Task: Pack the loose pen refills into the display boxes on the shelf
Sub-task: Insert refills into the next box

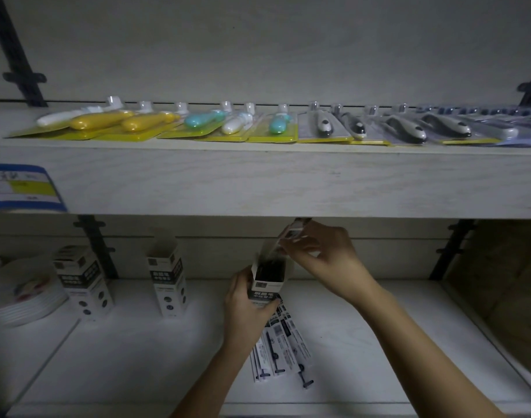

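We held the open-topped white-and-black cardboard display box (267, 280) upright on the pale lower shelf (363, 333), our left hand (246, 309) wrapped round its lower half, fingers curled against the printed front and thumb on the left side. Above the box mouth, our right hand (321, 251) pinched a clear-sleeved pen refill pack (291, 233) between thumb and fingertips; its lower end dipped into the box, and its top reached the underside of the grey upper shelf (258, 182). The box already held dark refills. Just below our left fingers lay the loose refill packs (283, 348), fanned flat on the shelf, partly under that wrist. Well to the left of our left hand stood two more matching display boxes (167, 282), apart from each other, the nearer one open-topped.
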Demonstrator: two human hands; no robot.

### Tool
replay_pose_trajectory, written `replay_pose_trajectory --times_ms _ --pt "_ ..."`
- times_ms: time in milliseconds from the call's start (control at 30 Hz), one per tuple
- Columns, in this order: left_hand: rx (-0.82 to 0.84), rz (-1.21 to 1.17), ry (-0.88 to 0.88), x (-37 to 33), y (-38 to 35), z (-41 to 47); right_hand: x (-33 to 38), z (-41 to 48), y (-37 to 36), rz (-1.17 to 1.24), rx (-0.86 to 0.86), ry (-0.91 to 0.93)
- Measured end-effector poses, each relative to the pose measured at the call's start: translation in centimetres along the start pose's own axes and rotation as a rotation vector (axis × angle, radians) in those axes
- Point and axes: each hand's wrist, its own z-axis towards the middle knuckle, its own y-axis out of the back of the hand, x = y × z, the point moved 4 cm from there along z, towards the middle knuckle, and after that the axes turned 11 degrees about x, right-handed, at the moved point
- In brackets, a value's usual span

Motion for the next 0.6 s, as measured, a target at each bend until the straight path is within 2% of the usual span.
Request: replay_pose_trajectory --times_ms 333,600 --pt "-0.008 -0.020 -0.005 0.1 0.3 0.0 -2.3 0.7 -2.7 -0.276 0.110 -0.056" --pt "0.014 -0.047 0.035 0.7 0.3 -0.3 -2.5 0.8 -2.9 -0.119 0.056 -0.085"
